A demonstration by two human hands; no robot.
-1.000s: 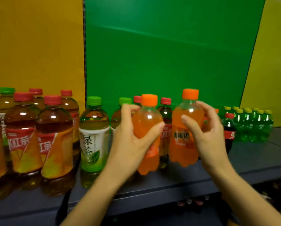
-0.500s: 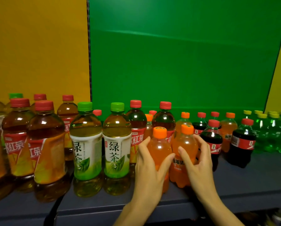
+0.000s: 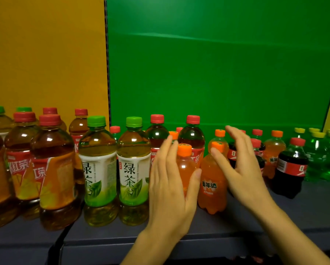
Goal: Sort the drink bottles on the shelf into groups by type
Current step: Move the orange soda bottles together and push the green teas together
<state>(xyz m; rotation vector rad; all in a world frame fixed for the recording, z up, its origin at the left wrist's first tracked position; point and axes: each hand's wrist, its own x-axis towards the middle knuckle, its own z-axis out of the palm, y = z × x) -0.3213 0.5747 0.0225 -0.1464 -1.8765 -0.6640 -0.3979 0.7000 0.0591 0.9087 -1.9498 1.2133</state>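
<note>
Open and straight-fingered, the left hand (image 3: 169, 188) stands upright along the nine o'clock side of the left orange bottle (image 3: 186, 169), with its thumb spread across the bottle's front. Whether the palm actually touches the plastic is hard to tell. The right hand (image 3: 244, 169) is loosely cupped at three o'clock of the right orange bottle (image 3: 213, 188) and holds nothing; its thumb tip is just beside the cap.

Both bottles stand upright, just beside each other, at the front of the dark shelf (image 3: 236, 224). Each is small, clear, orange-capped and full of orange drink, and the right one shows a label printed with characters.

At nine o'clock of the pair stand two green tea bottles (image 3: 133, 169), green-capped with pale yellow liquid, and beyond them brown tea bottles (image 3: 53, 169) with red caps. At three o'clock stands a dark cola bottle (image 3: 290, 167), then green bottles (image 3: 323, 155) with yellow caps. At twelve o'clock, more red-capped and orange-capped bottles crowd behind.
</note>
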